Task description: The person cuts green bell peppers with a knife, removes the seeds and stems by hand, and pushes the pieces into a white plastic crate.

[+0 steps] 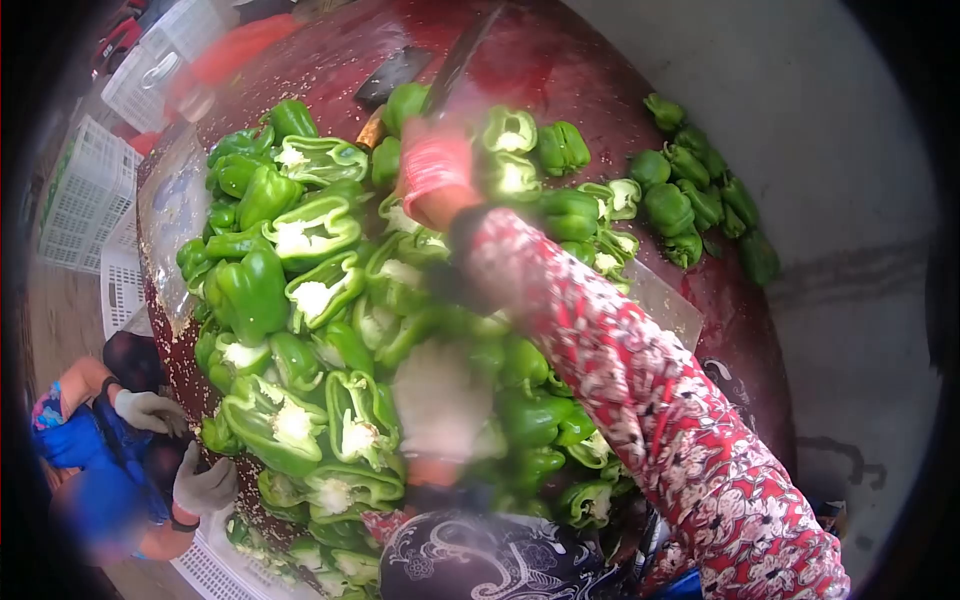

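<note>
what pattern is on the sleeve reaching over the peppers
The sleeve is red with white flowers and dark patches, clearest in the head view.

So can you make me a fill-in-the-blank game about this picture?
1. The big pile of peppers is ____ in colour.
2. The left hand is lower in the picture than the ____ hand.
3. The red sleeve has a pattern of ____.
4. The other person's hands are wearing ____.

Missing words: green; right; flowers; gloves.
</note>
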Tool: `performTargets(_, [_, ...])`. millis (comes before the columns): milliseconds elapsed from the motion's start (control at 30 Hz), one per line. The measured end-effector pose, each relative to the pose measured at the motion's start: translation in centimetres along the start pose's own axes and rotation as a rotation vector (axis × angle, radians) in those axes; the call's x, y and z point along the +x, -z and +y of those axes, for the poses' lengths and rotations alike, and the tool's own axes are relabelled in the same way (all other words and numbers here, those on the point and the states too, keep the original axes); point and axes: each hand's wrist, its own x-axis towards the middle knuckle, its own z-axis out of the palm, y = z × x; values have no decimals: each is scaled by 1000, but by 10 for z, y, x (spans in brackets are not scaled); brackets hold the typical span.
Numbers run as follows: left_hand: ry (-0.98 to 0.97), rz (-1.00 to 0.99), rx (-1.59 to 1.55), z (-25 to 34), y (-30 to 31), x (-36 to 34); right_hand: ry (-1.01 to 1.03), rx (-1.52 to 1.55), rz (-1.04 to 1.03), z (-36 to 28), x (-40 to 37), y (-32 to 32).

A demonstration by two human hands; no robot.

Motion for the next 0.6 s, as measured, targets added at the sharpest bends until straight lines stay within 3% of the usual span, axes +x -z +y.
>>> performTargets(33, [-13,7,-29,-2,1,0,118,-438,-160,30,20,-23])
performTargets(67, [-6,9,-28,-3,2,-1,-91,-276,-298,31,23,-24])
performTargets(167, [-45,41,-52,-3,2,-1,-179,-57,-260,41,24,-18])
performTargets(200, [-43,29,-37,-2,2,1,-154,-177,-302,39,31,-13])
performTargets(300, [-39,18,-6,-3,5,1,-12,-163,-272,37,16,23])
performTargets(367, [-44,11,-2,-2,4,1,-65,-133,-305,30,-7,64])
performTargets(433, [-19,-5,7,-1,4,1,741,-866,-141,48,-20,96])
performTargets(467, [-22,-9,3,-2,3,1,736,-871,-141,35,-34,117])
performTargets(533, [-42,38,14,-2,0,0,-19,2,-178,-11,-58,162])
performTargets(600, [-37,18,12,0,2,1,31,7,-192,-8,-58,184])
